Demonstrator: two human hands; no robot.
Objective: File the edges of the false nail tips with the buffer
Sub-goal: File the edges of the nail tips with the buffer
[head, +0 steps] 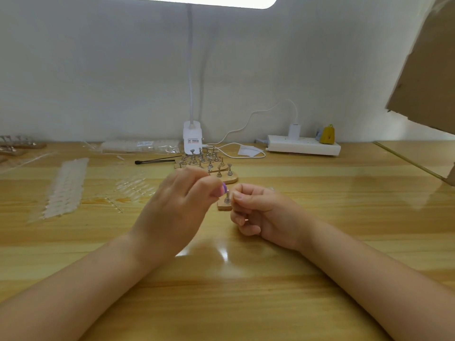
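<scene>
My left hand (179, 200) is raised over the middle of the wooden table, and its curled fingers pinch a small purple buffer (224, 188) whose tip shows past the fingertips. My right hand (258, 212) rests on the table beside it, its thumb and forefinger pinching a small metal nail stand (227, 197) that sits on a wooden base (224, 206). The nail tip on that stand is too small and blurred to make out. The buffer is just left of the stand's top, nearly touching it.
Behind the hands stand wooden bases with several metal nail stands (209, 163). Strips of clear nail tips (65, 188) lie at the left. A lamp base (192, 137), a black tool (155, 161), a power strip (304, 145) and a cardboard box (428, 70) line the back and right.
</scene>
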